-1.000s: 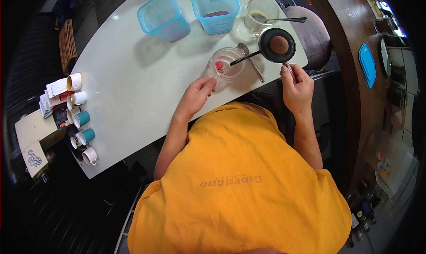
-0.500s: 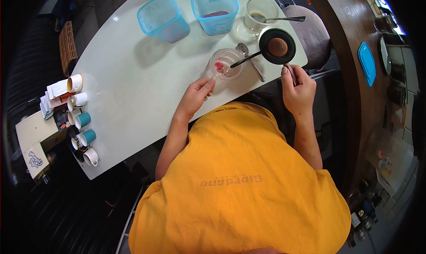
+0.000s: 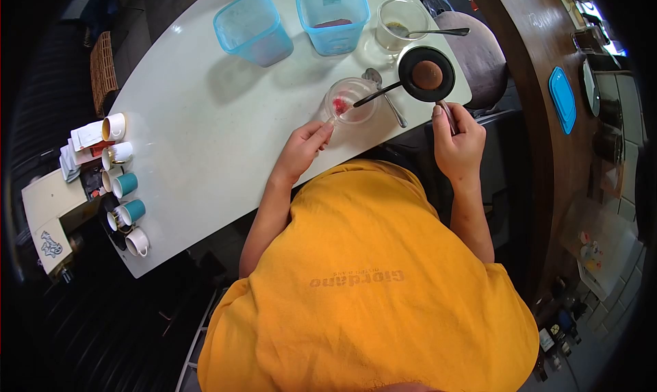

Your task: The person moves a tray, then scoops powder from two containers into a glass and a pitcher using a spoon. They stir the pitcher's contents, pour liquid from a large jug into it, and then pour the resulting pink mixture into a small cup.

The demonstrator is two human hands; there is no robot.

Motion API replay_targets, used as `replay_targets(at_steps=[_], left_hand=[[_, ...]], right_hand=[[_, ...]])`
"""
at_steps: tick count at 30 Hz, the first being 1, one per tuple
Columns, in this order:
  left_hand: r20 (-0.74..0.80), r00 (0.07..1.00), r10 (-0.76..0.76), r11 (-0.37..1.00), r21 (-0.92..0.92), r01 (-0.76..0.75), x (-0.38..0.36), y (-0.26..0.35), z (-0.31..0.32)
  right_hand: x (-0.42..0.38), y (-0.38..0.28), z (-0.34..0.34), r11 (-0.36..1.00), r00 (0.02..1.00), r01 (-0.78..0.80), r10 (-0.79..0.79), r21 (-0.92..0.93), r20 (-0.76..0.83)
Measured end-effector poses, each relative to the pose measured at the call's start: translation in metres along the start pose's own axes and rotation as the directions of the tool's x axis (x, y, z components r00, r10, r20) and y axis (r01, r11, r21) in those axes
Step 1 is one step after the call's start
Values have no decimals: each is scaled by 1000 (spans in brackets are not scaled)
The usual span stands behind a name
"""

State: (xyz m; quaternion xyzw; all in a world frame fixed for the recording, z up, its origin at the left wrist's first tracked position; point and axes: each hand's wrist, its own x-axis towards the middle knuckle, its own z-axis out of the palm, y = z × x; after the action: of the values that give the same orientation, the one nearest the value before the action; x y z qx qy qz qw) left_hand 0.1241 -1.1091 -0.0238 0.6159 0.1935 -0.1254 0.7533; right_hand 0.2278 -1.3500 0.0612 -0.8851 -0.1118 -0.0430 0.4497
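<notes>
Your right hand [image 3: 460, 145] grips the likely heavy kettle [image 3: 428, 76] by its handle [image 3: 449, 119], while your left hand [image 3: 298, 151] pinches the perhaps fragile cup [image 3: 361, 115] by its handle [image 3: 332, 121].

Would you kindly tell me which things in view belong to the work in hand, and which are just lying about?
In use: left hand, gripping the clear cup; right hand, holding the black kettle.

Apparently lying about: loose spoon, clear container with its spoon, blue tub, other blue tub, mugs, blue lid.
</notes>
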Motion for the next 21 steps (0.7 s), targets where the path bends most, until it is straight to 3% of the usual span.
replay_targets(at_steps=[21], left_hand=[[-17,999,48,999,26,-48,-7,4,-9]], right_hand=[[2,-4,-1,1000,1000,10,-10,-15,-28]])
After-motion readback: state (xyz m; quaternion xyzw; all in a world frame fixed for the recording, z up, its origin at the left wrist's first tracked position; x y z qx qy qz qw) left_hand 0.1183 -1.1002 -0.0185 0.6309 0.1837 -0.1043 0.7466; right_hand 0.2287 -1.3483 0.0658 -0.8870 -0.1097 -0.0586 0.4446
